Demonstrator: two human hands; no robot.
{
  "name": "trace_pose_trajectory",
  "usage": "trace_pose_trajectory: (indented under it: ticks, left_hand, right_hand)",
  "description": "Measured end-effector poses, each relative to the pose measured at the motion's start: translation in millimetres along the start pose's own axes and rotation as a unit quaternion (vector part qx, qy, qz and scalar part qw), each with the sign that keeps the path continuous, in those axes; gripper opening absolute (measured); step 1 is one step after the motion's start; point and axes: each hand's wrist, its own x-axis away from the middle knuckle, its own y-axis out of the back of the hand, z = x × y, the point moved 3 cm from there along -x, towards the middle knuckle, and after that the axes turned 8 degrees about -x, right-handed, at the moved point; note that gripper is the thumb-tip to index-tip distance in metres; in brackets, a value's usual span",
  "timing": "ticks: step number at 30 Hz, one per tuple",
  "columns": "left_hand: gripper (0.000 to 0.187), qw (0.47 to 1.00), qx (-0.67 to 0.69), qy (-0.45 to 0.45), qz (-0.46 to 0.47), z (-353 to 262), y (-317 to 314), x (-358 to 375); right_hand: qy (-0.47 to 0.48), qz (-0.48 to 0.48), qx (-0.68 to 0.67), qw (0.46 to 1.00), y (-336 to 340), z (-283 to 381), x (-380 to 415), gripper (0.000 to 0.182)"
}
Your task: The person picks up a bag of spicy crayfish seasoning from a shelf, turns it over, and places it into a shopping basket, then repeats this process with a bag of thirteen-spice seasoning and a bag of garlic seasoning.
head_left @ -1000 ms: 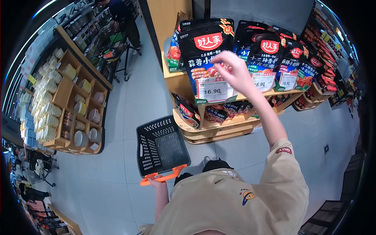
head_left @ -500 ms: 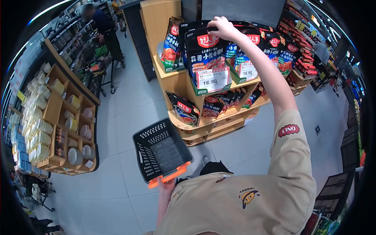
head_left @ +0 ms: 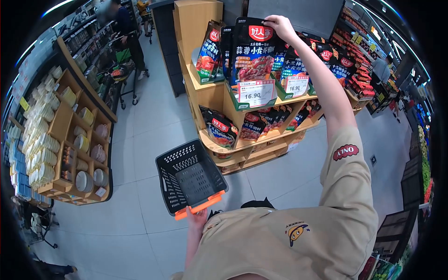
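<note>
My right hand (head_left: 281, 28) reaches up to the shelf display and pinches the top right corner of a black seasoning pouch (head_left: 254, 58). The pouch stands upright and bears a red logo and a picture of crayfish. Its lower end is hidden behind a white price card (head_left: 255, 93) reading 16.90. Low in front of me, my left hand (head_left: 197, 219) is wrapped around the orange handle (head_left: 205, 205) of a dark grey shopping basket (head_left: 169, 186). Nothing lies in the part of the basket that shows.
More pouches (head_left: 209, 53) fill the wooden display stand (head_left: 205, 100), on both its top and lower shelf. At the left, another wooden shelf unit (head_left: 58, 135) carries stacked bowls and dishes. A person (head_left: 123, 28) stands beside a shopping cart (head_left: 123, 77) in the aisle behind.
The seasoning pouch has risen a little with my right hand, whose fingers now pinch its corner. My left hand keeps the basket, which sits slightly further left in view.
</note>
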Motion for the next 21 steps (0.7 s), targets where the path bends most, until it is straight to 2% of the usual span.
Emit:
trace_pose_trajectory:
  ticks: [2, 4, 6, 8, 11, 12, 15, 16, 18, 19, 20, 21]
  left_hand:
    - [0.051, 1.000, -0.001, 0.000, 0.000, 1, 2, -4]
    - [0.049, 1.000, 0.017, 0.000, -0.006, 3, 9, -9]
    - [0.046, 0.999, 0.033, -0.004, -0.007, 7, 8, -12]
    - [0.041, 0.998, 0.009, -0.044, -0.033, 7, 4, -5]
    - [0.039, 0.997, 0.027, -0.076, -0.012, 5, 21, -25]
    - [0.039, 0.997, 0.025, -0.076, -0.014, 7, 18, -21]
    - [0.038, 0.977, -0.026, -0.203, -0.066, 3, 9, -8]
    - [0.038, 0.976, -0.024, -0.205, -0.067, 5, 5, -2]
    - [0.038, 0.933, -0.101, -0.285, -0.197, 4, -3, 17]
    - [0.045, 0.930, -0.143, -0.326, -0.088, 1, 5, 8]
    - [0.045, 0.930, -0.142, -0.329, -0.087, 8, -12, 24]
    - [0.049, 0.865, -0.206, -0.407, -0.208, 17, -41, 60]
  right_hand:
    - [0.025, -0.025, 0.025, 0.999, 13, -2, -11, 0.025]
    - [0.001, -0.029, -0.019, 0.999, 29, 2, -22, 0.021]
    - [0.087, -0.069, -0.033, 0.993, 49, 25, -25, 0.020]
    - [0.090, -0.079, -0.031, 0.992, 61, 35, -30, 0.021]
    - [0.089, -0.085, -0.045, 0.991, 74, 44, -36, 0.021]
    - [0.128, -0.099, -0.034, 0.986, 77, 48, -39, 0.021]
    - [0.124, -0.116, 0.023, 0.985, 89, 51, -41, 0.022]
    - [0.125, -0.115, 0.021, 0.985, 95, 57, -38, 0.022]
    - [0.143, -0.126, 0.011, 0.982, 111, 77, -31, 0.021]
    - [0.147, -0.131, -0.002, 0.980, 118, 85, -26, 0.018]
    - [0.149, -0.133, -0.004, 0.980, 125, 93, -22, 0.018]
    - [0.165, -0.138, -0.026, 0.976, 132, 100, -14, 0.017]
